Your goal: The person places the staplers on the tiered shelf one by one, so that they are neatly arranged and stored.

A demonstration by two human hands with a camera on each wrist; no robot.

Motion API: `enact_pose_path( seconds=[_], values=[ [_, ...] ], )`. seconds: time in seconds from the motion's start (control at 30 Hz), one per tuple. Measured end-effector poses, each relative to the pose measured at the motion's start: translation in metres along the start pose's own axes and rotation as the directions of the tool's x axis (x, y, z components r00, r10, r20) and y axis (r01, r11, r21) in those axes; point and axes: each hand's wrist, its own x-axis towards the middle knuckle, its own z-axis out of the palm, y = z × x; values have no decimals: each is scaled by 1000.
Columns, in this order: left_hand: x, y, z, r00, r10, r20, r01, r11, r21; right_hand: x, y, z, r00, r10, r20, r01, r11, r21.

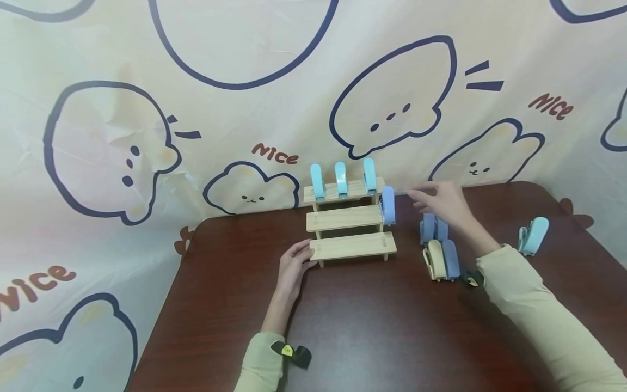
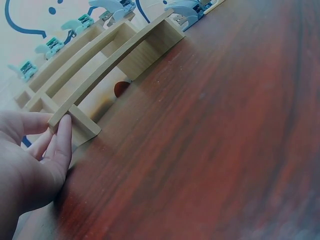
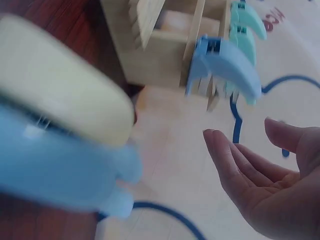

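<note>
A three-step wooden rack point(image 1: 350, 247) stands on the table, and my left hand point(image 1: 294, 265) pinches the left end of its lowest step between thumb and fingers. Three light-blue clips point(image 1: 341, 179) sit in a row along the top step. At the right end of the middle step is a darker blue clip point(image 1: 388, 206), also seen from the side in the right wrist view point(image 3: 225, 65). Just right of that clip my right hand point(image 1: 443, 202) hangs in the air, thumb and fingers parted, with nothing between them.
Right of the rack several clips stand close together, blue ones point(image 1: 450, 260) and a cream one point(image 1: 436, 260), below my right forearm. Farther right on the dark wood table point(image 1: 235, 305) is a light-blue clip point(image 1: 535, 235). A cartoon-printed cloth point(image 1: 254, 120) hangs behind the table.
</note>
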Motion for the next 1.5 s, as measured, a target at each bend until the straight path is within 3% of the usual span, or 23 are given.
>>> enact_pose_path(
  seconds=[0.3,0.63,1.03,1.5],
  values=[
    [1,0,-4,1000,0,-5,0,1000,12,-20,27,-20,998,63,-23,-64,996,-62],
    [0,-1,-3,1000,-7,4,7,1000,7,-42,56,-30,992,116,41,-114,992,-52],
    [1,-1,-2,1000,-17,-9,17,1000,-8,-65,80,-31,983,145,110,-134,986,-102],
    [2,-1,-1,1000,-6,-5,6,1000,2,-78,98,-32,976,169,140,-165,985,-43]
  ],
)
